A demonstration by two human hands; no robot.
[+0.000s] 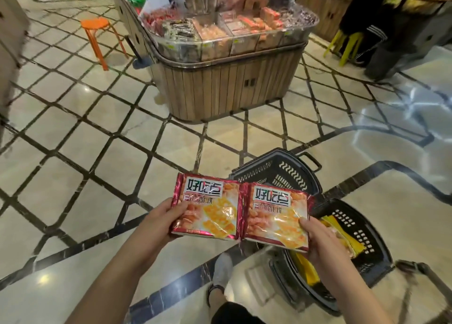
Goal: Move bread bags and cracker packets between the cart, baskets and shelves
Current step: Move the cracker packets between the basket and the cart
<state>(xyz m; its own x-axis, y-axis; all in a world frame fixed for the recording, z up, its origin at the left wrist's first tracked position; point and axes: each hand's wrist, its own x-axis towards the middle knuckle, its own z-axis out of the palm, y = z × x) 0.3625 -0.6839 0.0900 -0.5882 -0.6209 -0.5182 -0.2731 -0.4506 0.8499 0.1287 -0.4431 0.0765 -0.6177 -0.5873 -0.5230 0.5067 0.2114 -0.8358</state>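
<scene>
Presently recorded, head view. At 6 o'clock, held side by side, face up, inner edges touching: left red-and-orange foil cracker packet (208,211) and right red-and-orange foil cracker packet (276,218), both in the air above the floor. Left hand (159,222) gripping the outer lower edge of the left packet, thumb on top, fingers curled beneath. Right hand (322,240) gripping the lower outer corner of the right packet, thumb across its face, fingers underneath.

Just beyond the packets, toward 4 o'clock: black perforated plastic shopping basket (276,174), partly hidden by them. Further out at 4 o'clock: second black perforated plastic basket (362,230) holding yellow packets (349,238).

At 12 o'clock: wooden-slatted display island (220,88) topped with clear bins of wrapped snacks. Near 10 o'clock: orange round stool (97,30). Between 1 and 2 o'clock: yellow-green stool (347,44) beside a person in dark clothing (374,13). Low at 6 o'clock: grey shoe (222,270) on cream tiled floor (73,177).
</scene>
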